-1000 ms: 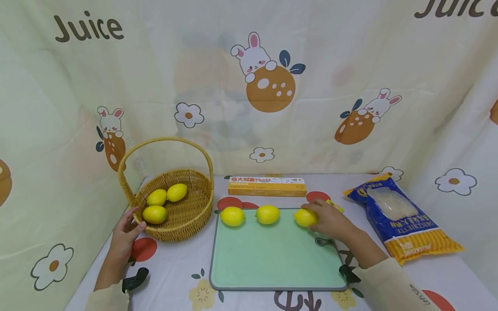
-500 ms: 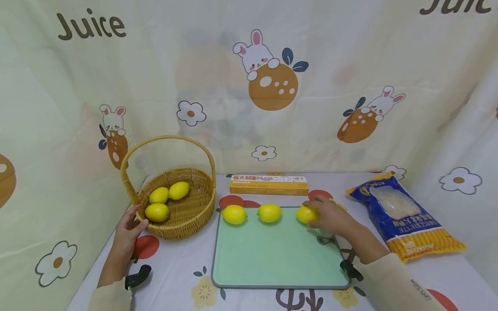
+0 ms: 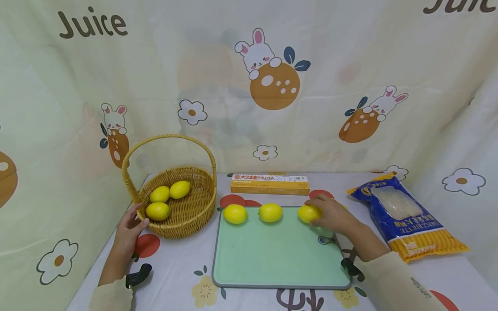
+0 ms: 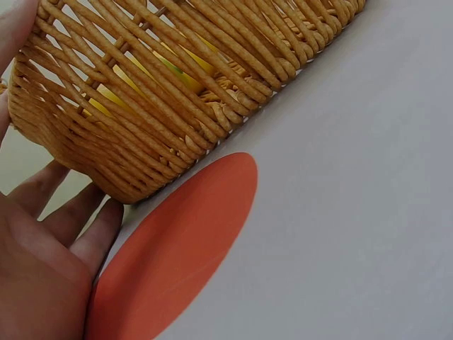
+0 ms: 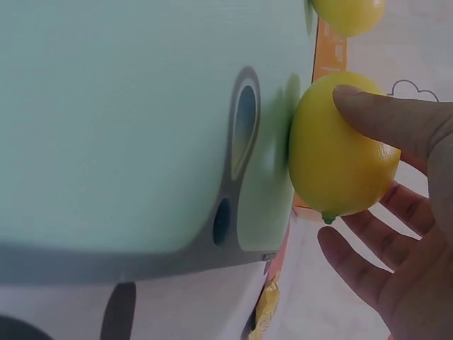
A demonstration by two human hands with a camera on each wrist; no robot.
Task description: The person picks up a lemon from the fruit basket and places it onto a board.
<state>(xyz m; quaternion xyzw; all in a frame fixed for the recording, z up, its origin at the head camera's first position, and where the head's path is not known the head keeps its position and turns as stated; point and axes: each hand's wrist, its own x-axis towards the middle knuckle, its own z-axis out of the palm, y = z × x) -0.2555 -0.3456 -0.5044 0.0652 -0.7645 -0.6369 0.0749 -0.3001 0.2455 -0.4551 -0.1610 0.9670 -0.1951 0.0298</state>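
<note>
My right hand [image 3: 330, 214] grips a yellow lemon [image 3: 309, 213] at the back right of the green cutting board [image 3: 280, 259]. In the right wrist view the thumb [image 5: 389, 120] lies across that lemon, with fingers behind and under it. Two more lemons stand in line along the board's back edge, one at the left [image 3: 235, 214] and one in the middle [image 3: 270, 212]. My left hand [image 3: 129, 231] holds the left side of the wicker basket [image 3: 183, 229]; the left wrist view has the thumb high on the wall and other fingers low against it. Three lemons [image 3: 157, 211] lie inside.
A pasta box [image 3: 270, 185] stands behind the board. To the right lies a blue and yellow pasta bag [image 3: 408, 220]. The basket's tall handle [image 3: 171, 136] arches up before the printed cloth backdrop [image 3: 218, 65]. A small yellow packet [image 5: 265, 308] lies by the board's corner.
The head view has shifted slightly, so everything sits a little further right and higher. Both hands keep their places on the lemon and the basket.
</note>
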